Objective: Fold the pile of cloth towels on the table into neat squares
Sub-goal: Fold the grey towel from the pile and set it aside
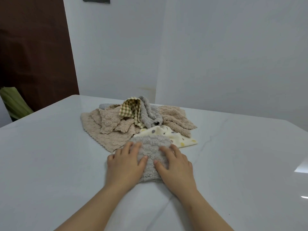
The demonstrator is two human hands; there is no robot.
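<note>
A grey towel (150, 155) is pressed flat on the desk (58, 155) by both hands, left (125, 161) and right (175, 163), fingers spread open; the pile (133, 119) lies behind.

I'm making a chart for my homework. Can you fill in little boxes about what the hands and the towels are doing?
left hand: pressing flat on the left side of the grey towel
right hand: pressing flat on its right side
grey towel: lies in front of the pile, nearest the person
pile: still jumbled, not folded
in the pile: beige towels, checked cloth, dotted towel, second grey towel
table: white and shiny
</note>
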